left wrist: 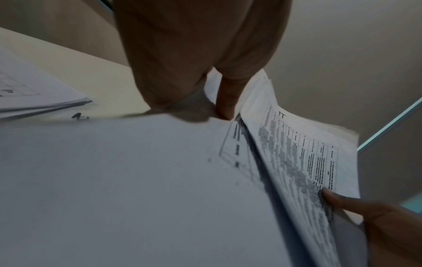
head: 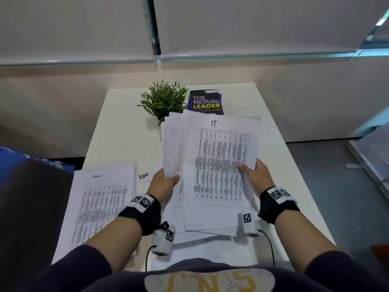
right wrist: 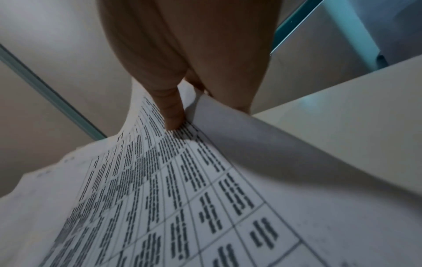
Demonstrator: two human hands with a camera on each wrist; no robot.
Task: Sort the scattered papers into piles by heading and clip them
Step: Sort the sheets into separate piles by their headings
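A sheet headed "IT", printed with a table, is lifted over the middle of the white table. My right hand pinches its right edge, thumb on the print. My left hand grips a bundle of other sheets just left of it, thumb on top. More loose sheets lie under both hands. A pile headed "Admin" lies flat at the left. Another "Admin" heading peeks out beside my left hand.
A small green potted plant and a purple book titled "The Virtual Leader" stand at the table's far end. A blue object sits off the left edge. Grey floor lies to the right.
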